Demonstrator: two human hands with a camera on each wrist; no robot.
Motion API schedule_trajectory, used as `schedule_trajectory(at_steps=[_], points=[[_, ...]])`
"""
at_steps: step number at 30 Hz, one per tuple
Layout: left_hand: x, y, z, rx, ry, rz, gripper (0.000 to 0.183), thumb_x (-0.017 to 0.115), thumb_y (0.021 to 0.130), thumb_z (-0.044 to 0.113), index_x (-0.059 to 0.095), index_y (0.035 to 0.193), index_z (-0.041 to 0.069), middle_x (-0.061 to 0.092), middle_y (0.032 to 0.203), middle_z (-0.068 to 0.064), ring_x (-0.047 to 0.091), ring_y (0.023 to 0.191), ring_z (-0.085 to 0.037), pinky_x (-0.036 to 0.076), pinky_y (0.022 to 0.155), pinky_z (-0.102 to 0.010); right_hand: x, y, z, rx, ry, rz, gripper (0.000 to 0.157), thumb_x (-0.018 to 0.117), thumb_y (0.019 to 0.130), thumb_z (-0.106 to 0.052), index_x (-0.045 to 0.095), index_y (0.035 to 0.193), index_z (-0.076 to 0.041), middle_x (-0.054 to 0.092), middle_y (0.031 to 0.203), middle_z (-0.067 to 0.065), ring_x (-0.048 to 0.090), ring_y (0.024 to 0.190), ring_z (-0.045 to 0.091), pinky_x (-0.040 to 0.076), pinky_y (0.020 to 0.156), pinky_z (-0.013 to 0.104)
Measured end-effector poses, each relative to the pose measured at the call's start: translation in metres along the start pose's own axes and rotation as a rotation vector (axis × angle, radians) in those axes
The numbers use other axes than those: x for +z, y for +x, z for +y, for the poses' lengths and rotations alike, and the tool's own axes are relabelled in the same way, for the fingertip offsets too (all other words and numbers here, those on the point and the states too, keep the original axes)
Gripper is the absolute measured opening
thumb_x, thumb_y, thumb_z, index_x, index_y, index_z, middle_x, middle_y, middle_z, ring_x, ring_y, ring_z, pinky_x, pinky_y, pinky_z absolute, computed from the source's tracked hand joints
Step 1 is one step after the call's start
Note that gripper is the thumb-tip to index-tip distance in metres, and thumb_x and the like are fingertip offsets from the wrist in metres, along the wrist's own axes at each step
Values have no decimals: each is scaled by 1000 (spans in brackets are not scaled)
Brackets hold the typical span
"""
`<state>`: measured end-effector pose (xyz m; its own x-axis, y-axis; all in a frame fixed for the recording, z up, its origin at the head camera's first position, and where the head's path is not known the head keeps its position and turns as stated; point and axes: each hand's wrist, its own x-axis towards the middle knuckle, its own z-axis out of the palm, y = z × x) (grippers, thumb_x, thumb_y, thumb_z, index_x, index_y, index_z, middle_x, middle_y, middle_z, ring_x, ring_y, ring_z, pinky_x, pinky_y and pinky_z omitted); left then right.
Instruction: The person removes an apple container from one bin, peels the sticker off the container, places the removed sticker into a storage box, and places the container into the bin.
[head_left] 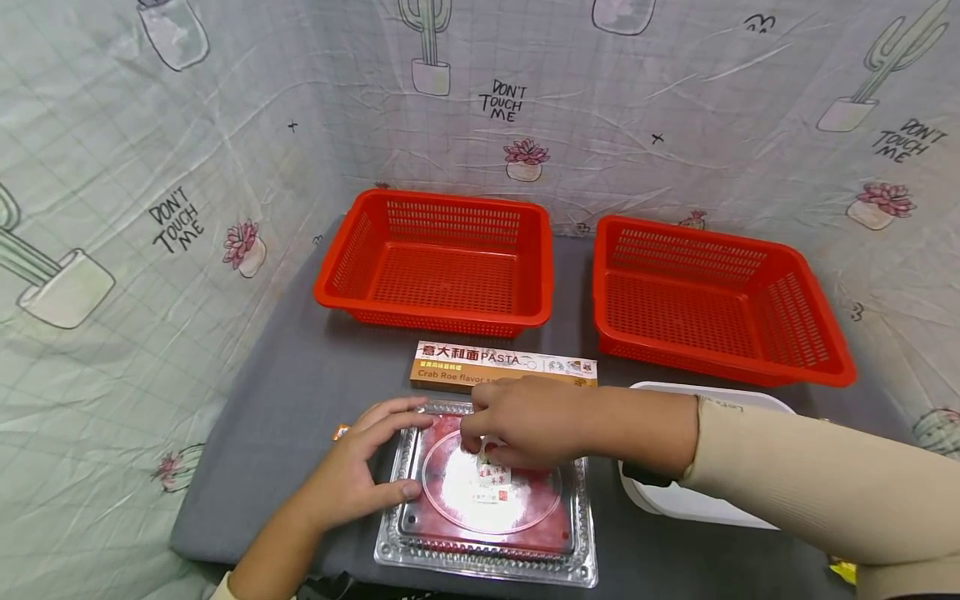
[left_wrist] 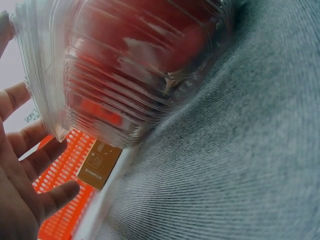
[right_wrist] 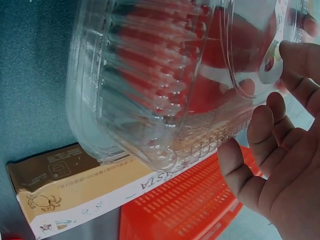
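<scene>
A clear ridged plastic box [head_left: 581, 567] with a lid lies near the table's front edge, and red contents [left_wrist: 135, 50] show through its walls. On the lid is a white label [head_left: 492, 479] with red characters. My left hand [head_left: 356, 475] lies with spread fingers along the box's left side, thumb and fingertips on its edge. From the right, my right hand [head_left: 528, 421] reaches over the lid; its thumb and forefinger pinch the upper end of the label, and its other fingers [right_wrist: 260, 125] are loosely bent above the lid.
A long pasta box [head_left: 450, 375] lies just behind the plastic box. Two red baskets [head_left: 435, 318] [head_left: 720, 362] stand farther back. At the right, a white tub [head_left: 712, 504] is partly covered by the right sleeve [head_left: 810, 483]. A yellow packet [head_left: 845, 572] shows at the lower right.
</scene>
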<state>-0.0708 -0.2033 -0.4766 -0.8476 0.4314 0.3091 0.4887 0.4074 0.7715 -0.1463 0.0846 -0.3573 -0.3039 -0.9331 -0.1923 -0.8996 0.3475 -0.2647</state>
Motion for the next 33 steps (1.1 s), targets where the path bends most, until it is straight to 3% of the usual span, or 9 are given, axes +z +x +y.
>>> schedule_trajectory(at_steps=[8,13,20,33], points=[[0,0,1,0,-5,2,73,91,77,34,64,144,29,52,158,2,48,145,-24,39,117,-41,-1,4,-1,-10,13,6,15,79,93,-20,69,103,-27,60,97,-11,57,89,7,52,79,27],[-1,0,2,-4,-5,4,72,91,77,35,65,144,30,52,158,2,48,145,-24,39,117,-42,-2,5,1,-21,47,16,15,79,92,-16,69,98,-26,64,91,-17,59,88,6,52,78,27],[-1,0,1,-5,-2,4,72,91,77,34,65,144,30,52,158,1,48,145,-24,39,117,-42,-2,5,5,-16,58,4,13,81,94,-23,70,100,-26,67,91,-18,61,88,7,52,80,31],[0,-1,0,-31,6,-6,71,90,78,35,64,144,33,51,159,5,47,145,-22,41,115,-49,0,2,5,9,47,27,9,74,94,-19,71,92,-27,62,82,-20,58,82,4,50,73,33]])
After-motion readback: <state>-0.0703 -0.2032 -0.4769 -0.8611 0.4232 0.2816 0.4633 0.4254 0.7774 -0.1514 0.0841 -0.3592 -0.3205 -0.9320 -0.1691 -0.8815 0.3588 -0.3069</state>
